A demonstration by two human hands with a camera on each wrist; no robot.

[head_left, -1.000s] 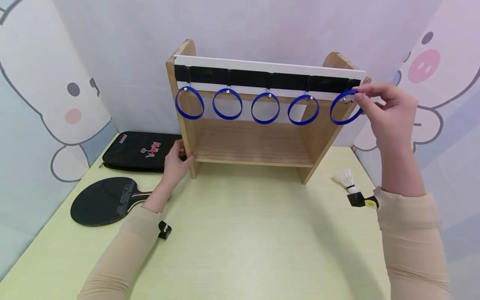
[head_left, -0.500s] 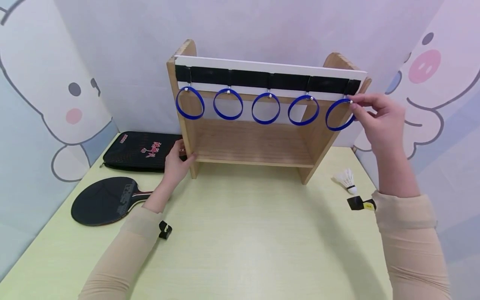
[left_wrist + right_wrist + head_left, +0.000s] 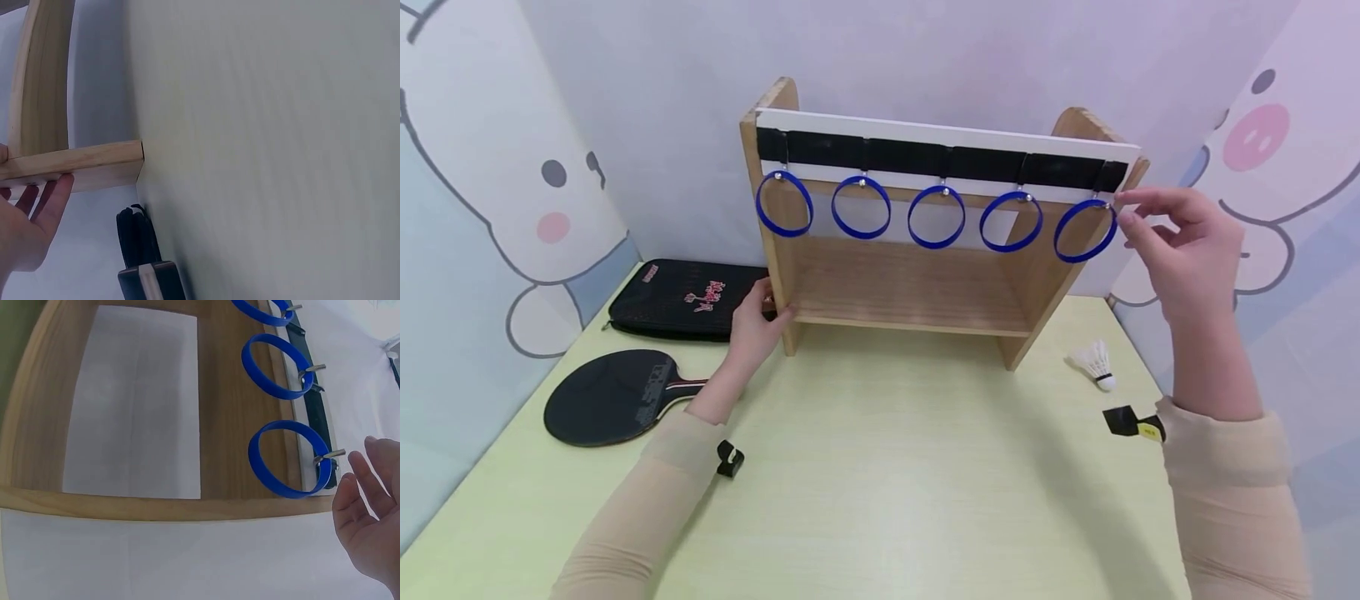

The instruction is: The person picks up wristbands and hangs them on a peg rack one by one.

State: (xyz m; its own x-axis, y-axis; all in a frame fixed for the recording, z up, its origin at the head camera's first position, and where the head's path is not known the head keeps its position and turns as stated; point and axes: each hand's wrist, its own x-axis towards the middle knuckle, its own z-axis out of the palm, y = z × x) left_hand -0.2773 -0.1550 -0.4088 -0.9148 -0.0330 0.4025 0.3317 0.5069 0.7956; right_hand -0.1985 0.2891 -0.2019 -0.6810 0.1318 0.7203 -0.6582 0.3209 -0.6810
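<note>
Several blue rings hang in a row from metal hooks along the white board (image 3: 940, 125) with black tape at the top of a small wooden shelf (image 3: 910, 283). The rightmost ring (image 3: 1086, 231) hangs freely on its hook. Just to its right is my right hand (image 3: 1191, 242), thumb and forefinger extended and holding nothing; the right wrist view shows a gap between the fingertips (image 3: 350, 478) and the ring. My left hand (image 3: 756, 321) grips the shelf's left side panel, thumb on the front edge and fingers on the outer face, as the left wrist view shows.
A black zip case (image 3: 681, 296) lies behind my left hand, partly covered by it. In front of the case is a table tennis bat (image 3: 610, 396). On the table's right lies a shuttlecock (image 3: 1093, 365). Printed walls stand close on both sides.
My right hand has lowered the rightmost ring onto its hook, let go of it and drawn back slightly to the right. The left hand keeps its grip on the shelf.
</note>
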